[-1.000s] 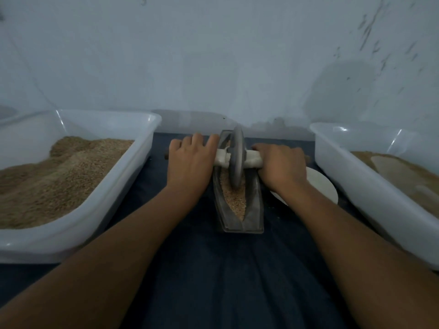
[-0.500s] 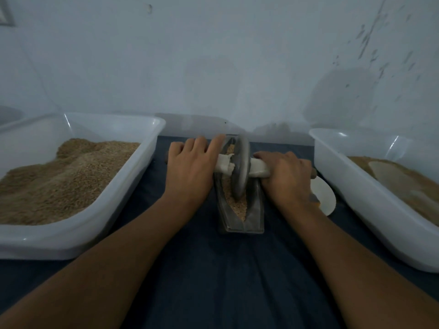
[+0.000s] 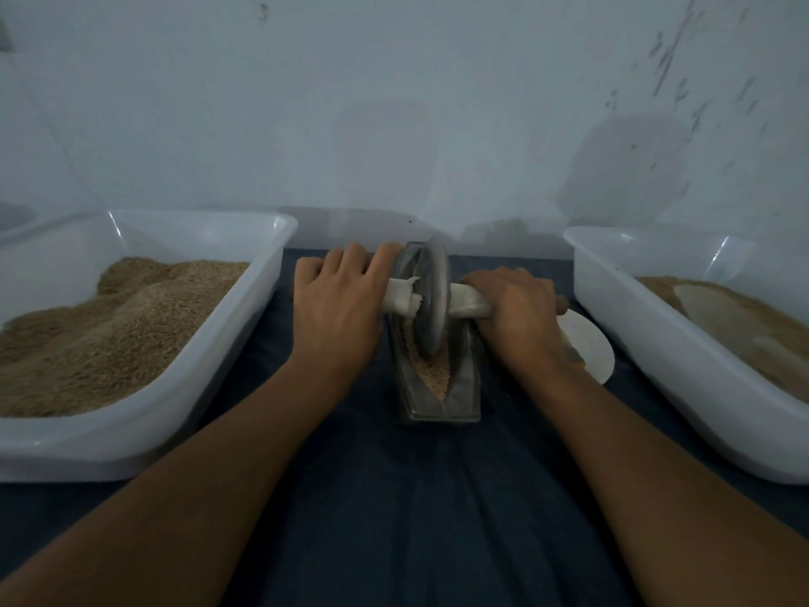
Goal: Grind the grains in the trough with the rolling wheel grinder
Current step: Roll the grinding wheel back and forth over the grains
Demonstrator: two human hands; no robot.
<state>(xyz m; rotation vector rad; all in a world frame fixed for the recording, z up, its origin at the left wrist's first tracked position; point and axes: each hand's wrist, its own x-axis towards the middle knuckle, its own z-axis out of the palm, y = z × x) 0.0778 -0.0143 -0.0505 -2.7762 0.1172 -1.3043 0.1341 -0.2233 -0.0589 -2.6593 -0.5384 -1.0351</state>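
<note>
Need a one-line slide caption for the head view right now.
Both hands, left hand and right hand, grip the wheel grinder axle over grains in the trough.

The wheel [image 3: 431, 306] is dull grey metal with a smooth, matt face. Its axle handle [image 3: 466, 300] is wrapped in off-white cloth, frayed at the edge. The trough [image 3: 459, 387] is dark metal with a faint sheen. The grains [image 3: 433, 372] look coarse and matt. Both tubs [image 3: 262, 273] [image 3: 613, 300] are glossy translucent white plastic. The table covering [image 3: 416, 497] is matt dark blue cloth.
</note>
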